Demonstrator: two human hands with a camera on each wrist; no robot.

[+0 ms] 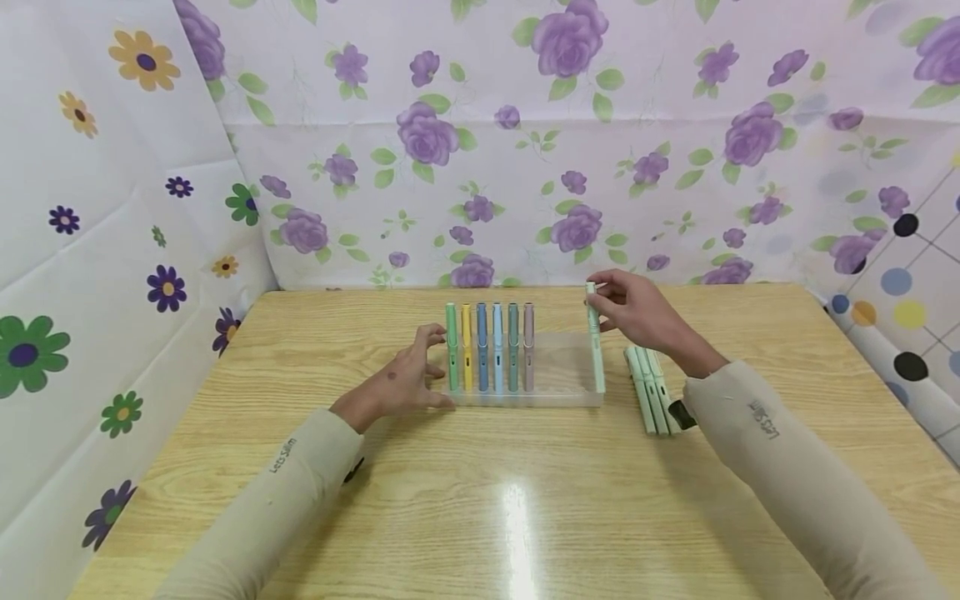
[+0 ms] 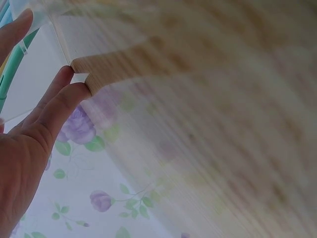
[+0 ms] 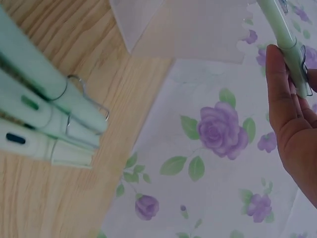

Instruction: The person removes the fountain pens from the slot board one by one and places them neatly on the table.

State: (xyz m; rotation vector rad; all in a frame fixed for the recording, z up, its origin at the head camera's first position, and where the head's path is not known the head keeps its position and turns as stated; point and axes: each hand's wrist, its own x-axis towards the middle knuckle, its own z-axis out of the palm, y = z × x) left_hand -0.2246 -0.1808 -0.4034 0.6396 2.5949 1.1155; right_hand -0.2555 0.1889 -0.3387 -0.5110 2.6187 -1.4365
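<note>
A clear pen stand (image 1: 562, 399) stands on the table. Upright along its left part is a row of several capped pens, from a green pen (image 1: 452, 346) and a yellow pen (image 1: 467, 346) to a mauve pen (image 1: 528, 346). My left hand (image 1: 401, 375) grips the stand's left end, thumb at the front corner and fingers toward the back. With its thumb and fingers my right hand (image 1: 633, 308) pinches a pale green pen (image 1: 596, 350) near the cap. This pen is nearly upright, its lower end overlapping the stand's right end in the head view.
Three pale green pens (image 1: 651, 392) lie side by side on the wooden table (image 1: 450, 500), right of the stand and under my right forearm. Behind the table's far edge rises a backdrop with purple flowers (image 1: 427, 133). A flower-print sheet (image 1: 75, 275) borders the left side.
</note>
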